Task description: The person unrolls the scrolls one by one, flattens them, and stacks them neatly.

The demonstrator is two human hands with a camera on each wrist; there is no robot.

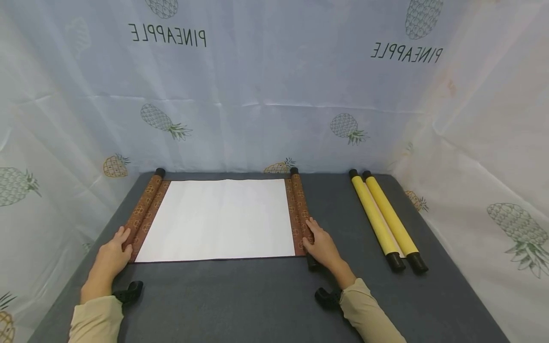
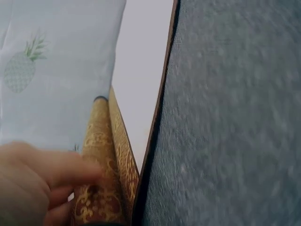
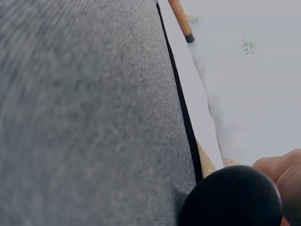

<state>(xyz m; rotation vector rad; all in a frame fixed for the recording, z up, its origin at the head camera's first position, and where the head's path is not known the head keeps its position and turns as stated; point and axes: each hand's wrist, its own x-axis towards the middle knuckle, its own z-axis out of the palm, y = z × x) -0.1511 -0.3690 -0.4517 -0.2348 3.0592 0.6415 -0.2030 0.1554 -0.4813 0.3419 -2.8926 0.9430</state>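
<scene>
Brown scroll (image 1: 222, 220) is spread flat on a grey, cloth-textured table (image 1: 231, 300).
Its stiff, patterned rollers (image 1: 145, 202) are gripped near the scroll's front edge by left hand (image 1: 110, 257) and right hand (image 1: 322, 245), fingers partly curled. Judged light, easily creased, best held by rollers. Yellow scroll (image 1: 376, 215) is laid right of it.

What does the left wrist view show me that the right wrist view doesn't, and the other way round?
Only the left wrist view shows the bare left hand, its fingers on a brown, gold-patterned cylindrical roller.
Only the right wrist view shows part of the bare right hand and, close up, a rounded black end cap.
Both show that same roller, the flat white sheet, the dark grey tabletop and the pale, green-printed curtain.
</scene>
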